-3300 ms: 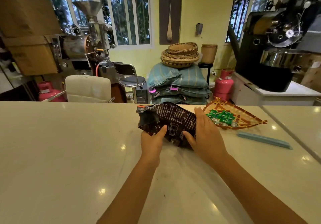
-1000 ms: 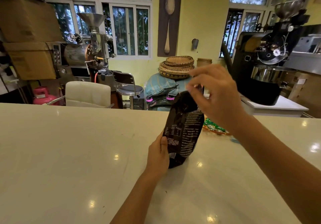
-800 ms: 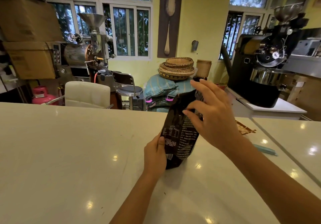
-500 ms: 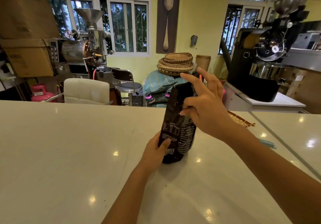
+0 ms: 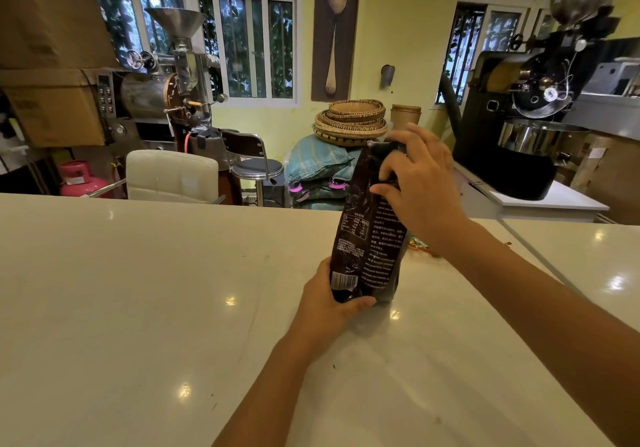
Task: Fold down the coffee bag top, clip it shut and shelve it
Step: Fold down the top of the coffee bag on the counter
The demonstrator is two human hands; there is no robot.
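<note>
A dark brown coffee bag (image 5: 367, 238) with white print stands upright on the white counter (image 5: 138, 290). My left hand (image 5: 329, 304) grips its bottom left corner against the counter. My right hand (image 5: 419, 186) pinches the crumpled top of the bag from the right, thumb in front and fingers curled over the upper edge. The clip is hidden behind my right arm.
Behind my right forearm a bit of the woven tray (image 5: 420, 247) shows on the counter. Beyond the counter are a white chair (image 5: 171, 176), a steel stool (image 5: 256, 166), sacks with stacked baskets (image 5: 349, 122), and coffee roasters at left (image 5: 166, 82) and right (image 5: 530, 127).
The bag went from lying on the counter to standing upright. My right hand shifted on the bag's top and has gathered it tighter. My left hand stays at the base.
</note>
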